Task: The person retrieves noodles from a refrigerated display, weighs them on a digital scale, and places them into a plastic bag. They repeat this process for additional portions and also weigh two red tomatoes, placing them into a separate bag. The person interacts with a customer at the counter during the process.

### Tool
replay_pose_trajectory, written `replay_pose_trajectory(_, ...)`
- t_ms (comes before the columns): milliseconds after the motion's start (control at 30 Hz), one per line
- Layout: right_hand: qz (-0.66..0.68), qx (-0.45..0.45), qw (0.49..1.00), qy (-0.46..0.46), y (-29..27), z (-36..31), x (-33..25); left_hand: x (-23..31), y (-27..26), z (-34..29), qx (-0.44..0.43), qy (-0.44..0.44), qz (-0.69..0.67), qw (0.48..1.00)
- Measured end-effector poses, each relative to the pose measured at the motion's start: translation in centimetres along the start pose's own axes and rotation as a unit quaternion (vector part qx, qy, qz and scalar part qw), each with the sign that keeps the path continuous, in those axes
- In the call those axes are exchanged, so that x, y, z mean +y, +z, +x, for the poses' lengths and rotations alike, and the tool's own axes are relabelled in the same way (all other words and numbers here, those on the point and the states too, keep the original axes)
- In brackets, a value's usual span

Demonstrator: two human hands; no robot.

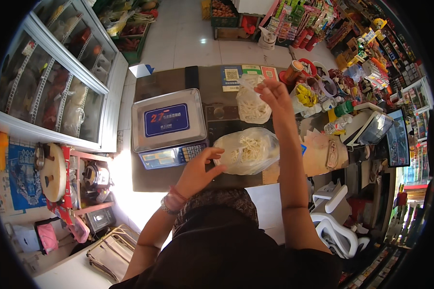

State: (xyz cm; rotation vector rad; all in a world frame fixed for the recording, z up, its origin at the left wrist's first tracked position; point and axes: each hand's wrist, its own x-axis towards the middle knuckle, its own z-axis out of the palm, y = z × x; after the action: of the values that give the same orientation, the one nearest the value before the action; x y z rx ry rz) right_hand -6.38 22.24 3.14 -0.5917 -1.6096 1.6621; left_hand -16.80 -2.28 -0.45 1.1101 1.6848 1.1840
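On the dark counter (166,179) a clear plastic bag (270,144) lies spread, its mouth wide, with a heap of thin pale strands (248,150) in it, like bean sprouts or noodles. My left hand (203,168) is at this bag's left edge, thumb and fingers apart, holding nothing. Farther back lies a second clear bag (253,108) full of whitish strands. Over its upper right my right hand (276,98) has its fingertips pinched together on what looks like the bag's thin plastic; the exact grip is hard to see.
A digital scale with a steel tray (193,120) stands left of the bags. Code cards (230,79) lie behind them. Right are a brown cup (293,72), a bag of yellow packets (306,95), a monitor (397,137) and a white chair (335,231). A glass-door fridge (58,82) stands left.
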Motion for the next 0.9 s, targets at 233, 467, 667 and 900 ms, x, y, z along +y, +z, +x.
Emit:
replay_pose_trajectory(233, -0.303, 0.022, 0.953, -0.005, -9.3, -3.5, 14.3, -4.4, 7.1, 2.5, 0.028, -0.017, 0.209, 0.977)
replay_pose_trajectory(467, -0.458, 0.011, 0.884, 0.089, -15.7, -11.7, 12.9, -5.6, 8.8, 3.6, -0.033, -0.073, 0.051, 0.995)
replay_pose_trajectory(667, -0.117, 0.043, 0.979, 0.162, -9.6, -12.7, 7.0, -2.7, 6.8, 1.3, -0.019, -0.17, -0.232, 0.957)
replay_pose_trajectory(900, -0.037, -0.421, 0.903, -0.073, 6.5, -10.2, -6.7, 7.0, -3.9, -9.5, 0.174, 0.214, -0.284, 0.918)
